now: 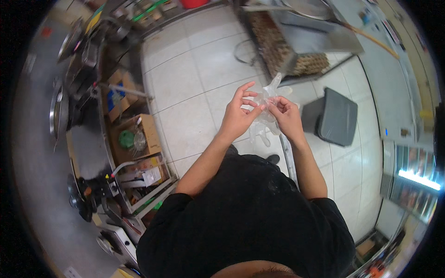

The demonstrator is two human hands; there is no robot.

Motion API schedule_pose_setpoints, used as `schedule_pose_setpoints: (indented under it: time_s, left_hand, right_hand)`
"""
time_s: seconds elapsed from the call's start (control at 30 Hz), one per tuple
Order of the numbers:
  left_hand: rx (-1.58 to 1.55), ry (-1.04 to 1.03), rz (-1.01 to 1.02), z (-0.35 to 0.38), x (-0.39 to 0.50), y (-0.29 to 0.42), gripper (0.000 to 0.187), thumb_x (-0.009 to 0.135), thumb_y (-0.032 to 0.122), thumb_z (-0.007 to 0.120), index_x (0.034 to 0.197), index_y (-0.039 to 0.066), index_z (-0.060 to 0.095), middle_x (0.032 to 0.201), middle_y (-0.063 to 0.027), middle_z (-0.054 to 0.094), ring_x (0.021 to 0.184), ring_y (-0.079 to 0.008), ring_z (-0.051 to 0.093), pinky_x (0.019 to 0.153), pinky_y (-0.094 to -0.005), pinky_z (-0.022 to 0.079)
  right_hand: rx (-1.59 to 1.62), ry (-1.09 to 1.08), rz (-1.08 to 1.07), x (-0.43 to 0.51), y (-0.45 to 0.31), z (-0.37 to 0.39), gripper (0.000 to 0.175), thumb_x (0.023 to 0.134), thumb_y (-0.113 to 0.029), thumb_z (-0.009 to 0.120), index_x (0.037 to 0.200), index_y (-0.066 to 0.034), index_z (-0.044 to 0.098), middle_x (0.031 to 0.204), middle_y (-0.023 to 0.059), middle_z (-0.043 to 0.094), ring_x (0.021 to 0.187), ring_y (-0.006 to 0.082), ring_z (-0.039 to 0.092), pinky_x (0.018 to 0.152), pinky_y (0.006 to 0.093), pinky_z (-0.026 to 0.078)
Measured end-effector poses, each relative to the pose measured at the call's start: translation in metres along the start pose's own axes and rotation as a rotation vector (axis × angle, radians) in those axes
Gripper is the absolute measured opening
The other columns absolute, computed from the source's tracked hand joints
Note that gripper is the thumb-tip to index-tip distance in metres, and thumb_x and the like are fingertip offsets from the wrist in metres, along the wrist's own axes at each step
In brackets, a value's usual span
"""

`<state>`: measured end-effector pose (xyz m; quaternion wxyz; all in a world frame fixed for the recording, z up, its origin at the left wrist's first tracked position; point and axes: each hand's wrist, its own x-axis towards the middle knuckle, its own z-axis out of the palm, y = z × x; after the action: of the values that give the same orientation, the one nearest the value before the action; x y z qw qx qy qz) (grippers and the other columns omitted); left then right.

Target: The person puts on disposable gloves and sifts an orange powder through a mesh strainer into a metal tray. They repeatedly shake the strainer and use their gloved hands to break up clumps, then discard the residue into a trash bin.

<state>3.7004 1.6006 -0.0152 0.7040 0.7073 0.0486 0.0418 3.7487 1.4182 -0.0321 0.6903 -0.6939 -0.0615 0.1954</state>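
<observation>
Clear, thin disposable gloves [266, 120] hang crumpled between my two hands, their empty fingers sticking up above and dangling below. My left hand [241, 113] pinches the film between thumb and fingertips, with its index finger raised. Close beside it, my right hand [285, 116] grips the same film with curled fingers. Both hands are bare and held in the air over the tiled floor. How many gloves there are cannot be told for sure.
A grey lidded bin [339, 116] stands on the floor to the right. Cardboard boxes [150, 135] sit on a shelf at left, below pans [59, 111] and a burner [111, 243]. At upper right, a wooden-handled pan [313, 8] rests above a brown textured mat [273, 40].
</observation>
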Motion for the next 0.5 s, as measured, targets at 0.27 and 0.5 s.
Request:
schedule_pose_setpoints:
  time_s: [0.27, 0.5]
  left_hand:
    - [0.120, 0.130, -0.069, -0.209, 0.034, -0.032, 0.033, 0.088, 0.019, 0.083, 0.114, 0.002, 0.072, 0.084, -0.0005, 0.071, 0.070, -0.0055, 0.056, 0.066, -0.0239, 0.049]
    - [0.334, 0.473, -0.119, -0.285, 0.090, -0.028, 0.022, 0.090, 0.022, 0.080, 0.093, 0.003, 0.070, 0.075, -0.0030, 0.072, 0.067, -0.0096, 0.063, 0.065, -0.0281, 0.049]
  right_hand:
    - [-0.028, -0.224, -0.032, 0.116, -0.023, 0.166, 0.018, 0.097, -0.011, 0.073, 0.109, 0.0019, 0.070, 0.100, 0.0039, 0.073, 0.090, 0.0101, 0.067, 0.082, 0.0251, 0.053]
    - [-0.156, -0.104, 0.088, 0.203, -0.019, 0.240, 0.024, 0.096, -0.021, 0.076, 0.102, 0.0006, 0.068, 0.085, 0.0007, 0.069, 0.072, 0.0064, 0.056, 0.063, 0.0259, 0.045]
